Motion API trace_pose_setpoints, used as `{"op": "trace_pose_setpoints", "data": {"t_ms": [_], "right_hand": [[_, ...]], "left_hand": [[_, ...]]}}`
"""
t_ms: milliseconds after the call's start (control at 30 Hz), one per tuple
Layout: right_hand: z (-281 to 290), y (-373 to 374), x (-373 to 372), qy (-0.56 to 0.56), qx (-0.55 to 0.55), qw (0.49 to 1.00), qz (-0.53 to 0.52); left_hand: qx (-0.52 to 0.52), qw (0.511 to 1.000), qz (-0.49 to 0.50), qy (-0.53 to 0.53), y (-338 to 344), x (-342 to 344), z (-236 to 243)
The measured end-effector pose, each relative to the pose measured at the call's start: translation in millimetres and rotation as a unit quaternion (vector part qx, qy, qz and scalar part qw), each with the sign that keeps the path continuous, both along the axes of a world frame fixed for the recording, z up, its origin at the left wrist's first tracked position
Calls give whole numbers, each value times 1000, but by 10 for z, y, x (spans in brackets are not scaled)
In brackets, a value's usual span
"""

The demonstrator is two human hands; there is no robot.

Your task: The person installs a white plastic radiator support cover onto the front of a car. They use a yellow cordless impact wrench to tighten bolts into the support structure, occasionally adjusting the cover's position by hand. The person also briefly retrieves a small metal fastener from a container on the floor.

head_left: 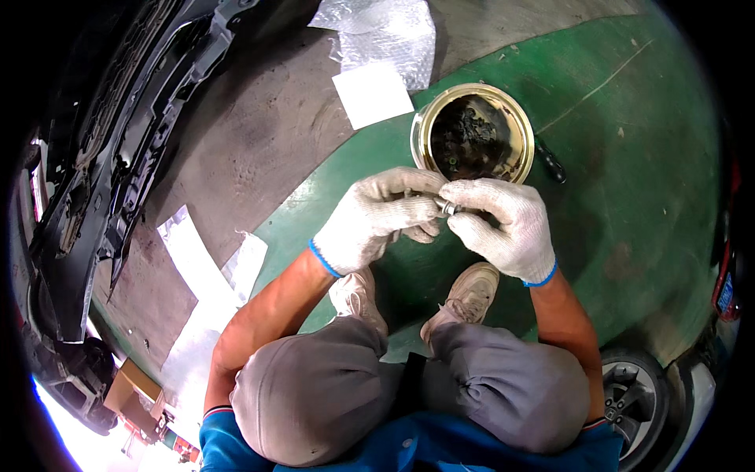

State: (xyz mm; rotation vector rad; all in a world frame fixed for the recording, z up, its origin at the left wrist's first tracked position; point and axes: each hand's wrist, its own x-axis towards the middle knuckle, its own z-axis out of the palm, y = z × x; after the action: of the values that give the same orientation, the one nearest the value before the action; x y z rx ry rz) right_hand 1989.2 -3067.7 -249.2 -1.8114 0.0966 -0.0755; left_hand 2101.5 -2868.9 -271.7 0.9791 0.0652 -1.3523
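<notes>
Both my hands wear off-white knitted gloves with blue cuffs and meet just in front of a round gold-rimmed tin. My left hand (385, 208) is closed, its fingers pinching one end of a small silvery metal fitting (447, 207). My right hand (507, 220) holds the other end between thumb and fingers. Most of the fitting is hidden by the gloves, so its exact kind cannot be made out. Inside the tin (421, 135) lie several small dark parts (472, 138) in blackish, oily residue. A black handle (550, 161) sticks out on the floor at the tin's right side.
Bubble wrap (393, 35) and a white sheet (373, 94) lie beyond the tin. Black car bumper parts (134, 134) stand at the left, near white strips (193, 256) and a cardboard box (134, 397). A car wheel (633, 401) is at the lower right. My shoes (468, 297) rest on green floor.
</notes>
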Motion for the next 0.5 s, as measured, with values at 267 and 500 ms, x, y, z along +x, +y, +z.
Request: {"op": "trace_pose_setpoints", "data": {"t_ms": [267,500], "right_hand": [[-14,135,49,-24,-78,997,13],[6,94,0,19,12,996,-89]], "left_hand": [[5,1000,0,24,144,-85,-177],[-225,942,63,240,150,-73,-168]]}}
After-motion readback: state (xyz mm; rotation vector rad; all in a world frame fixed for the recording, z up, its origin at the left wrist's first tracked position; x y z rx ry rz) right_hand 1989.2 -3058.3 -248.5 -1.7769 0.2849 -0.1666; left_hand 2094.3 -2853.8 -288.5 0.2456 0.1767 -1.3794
